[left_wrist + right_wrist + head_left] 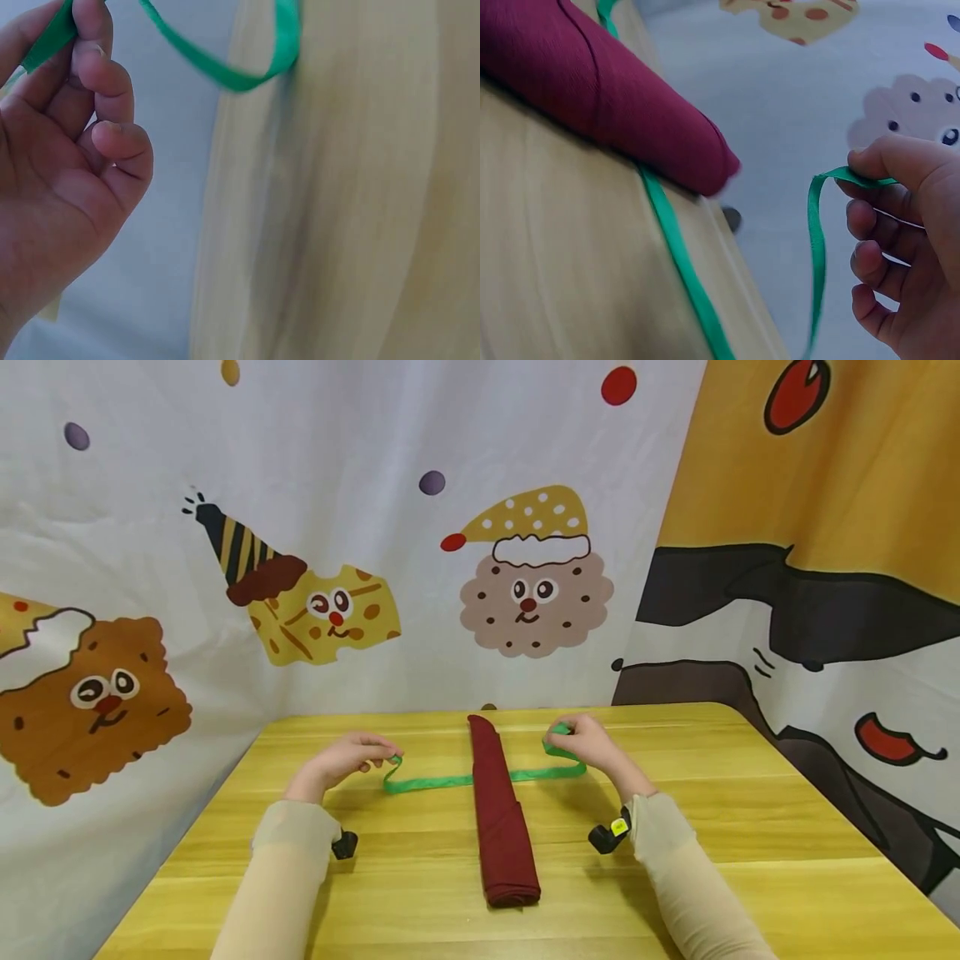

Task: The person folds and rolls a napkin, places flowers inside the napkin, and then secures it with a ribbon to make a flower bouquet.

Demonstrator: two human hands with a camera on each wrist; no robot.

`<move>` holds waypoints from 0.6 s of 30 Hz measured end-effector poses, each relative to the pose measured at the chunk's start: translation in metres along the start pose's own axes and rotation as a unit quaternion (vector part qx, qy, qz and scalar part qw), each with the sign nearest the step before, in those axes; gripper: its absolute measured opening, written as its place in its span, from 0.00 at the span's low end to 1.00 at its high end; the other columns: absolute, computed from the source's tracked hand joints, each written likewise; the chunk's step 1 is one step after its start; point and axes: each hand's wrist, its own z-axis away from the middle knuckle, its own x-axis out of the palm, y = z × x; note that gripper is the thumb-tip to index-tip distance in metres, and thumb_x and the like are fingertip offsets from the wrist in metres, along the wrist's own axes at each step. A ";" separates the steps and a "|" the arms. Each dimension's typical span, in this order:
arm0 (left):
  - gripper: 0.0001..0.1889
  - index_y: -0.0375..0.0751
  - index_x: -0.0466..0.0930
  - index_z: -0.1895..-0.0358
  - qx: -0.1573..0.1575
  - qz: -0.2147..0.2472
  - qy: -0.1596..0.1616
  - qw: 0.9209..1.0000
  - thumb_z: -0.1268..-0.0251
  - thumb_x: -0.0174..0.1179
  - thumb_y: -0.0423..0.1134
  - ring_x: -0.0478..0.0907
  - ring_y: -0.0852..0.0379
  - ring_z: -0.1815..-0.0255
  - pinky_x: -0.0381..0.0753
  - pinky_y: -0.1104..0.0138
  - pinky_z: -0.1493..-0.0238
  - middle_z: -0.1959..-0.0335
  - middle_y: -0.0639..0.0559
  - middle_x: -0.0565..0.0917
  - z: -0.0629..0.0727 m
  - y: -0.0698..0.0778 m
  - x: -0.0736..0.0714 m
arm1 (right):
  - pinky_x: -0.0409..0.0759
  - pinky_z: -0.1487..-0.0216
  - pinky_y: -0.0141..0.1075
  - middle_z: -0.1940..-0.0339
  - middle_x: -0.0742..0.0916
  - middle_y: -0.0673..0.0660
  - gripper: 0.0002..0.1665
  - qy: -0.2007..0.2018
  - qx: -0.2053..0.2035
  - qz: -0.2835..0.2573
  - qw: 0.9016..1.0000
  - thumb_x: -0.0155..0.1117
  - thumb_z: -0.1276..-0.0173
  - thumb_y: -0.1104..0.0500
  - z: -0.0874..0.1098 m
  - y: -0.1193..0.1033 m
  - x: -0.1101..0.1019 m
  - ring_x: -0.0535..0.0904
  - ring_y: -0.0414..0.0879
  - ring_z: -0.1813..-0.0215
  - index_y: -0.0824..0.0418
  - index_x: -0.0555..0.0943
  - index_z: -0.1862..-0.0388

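Left hand (341,766) and right hand (595,747), grips pinched, each hold up one side of a narrow green fabric ribbon (435,782) running beneath a long dark-red rolled cloth (504,818) on the yellow wood-grain tabletop (397,893), the roll's weight presumably pinning the ribbon's middle.

Ribbon (427,783): smooth cloth, slight sheen. Roll (498,818): matt, finely textured cloth. Counter (405,877): smooth wood-grain, faintly glossy.

beige sleeves (288,868) (black wrist cameras (344,845))

Forward-down head view, close wrist views, green ribbon (431,782) in each
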 end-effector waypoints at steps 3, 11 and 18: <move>0.21 0.28 0.79 0.45 0.009 -0.005 -0.027 1.000 0.28 0.56 0.44 0.69 0.50 0.63 0.66 0.62 0.65 0.55 0.49 0.82 -0.011 0.000 0.012 | 0.69 0.71 0.36 0.81 0.76 0.51 0.08 -0.017 -0.007 -0.009 1.000 0.64 0.34 0.58 -0.005 -0.004 0.017 0.67 0.43 0.78 0.62 0.83 0.70; 0.21 0.32 0.81 0.46 0.021 -0.039 -0.058 0.997 0.30 0.58 0.47 0.70 0.50 0.64 0.65 0.63 0.65 0.56 0.50 0.82 -0.037 0.013 0.045 | 0.68 0.75 0.34 0.85 0.73 0.51 0.11 -0.066 -0.012 -0.016 0.998 0.64 0.34 0.60 -0.017 -0.014 0.055 0.64 0.40 0.82 0.61 0.78 0.77; 0.19 0.36 0.84 0.49 0.017 -0.039 -0.042 0.998 0.30 0.57 0.48 0.72 0.52 0.65 0.61 0.62 0.67 0.61 0.53 0.84 -0.058 0.021 0.074 | 0.73 0.71 0.34 0.81 0.80 0.49 0.08 -0.085 -0.018 -0.020 0.996 0.66 0.36 0.58 -0.021 -0.016 0.075 0.71 0.40 0.78 0.60 0.83 0.74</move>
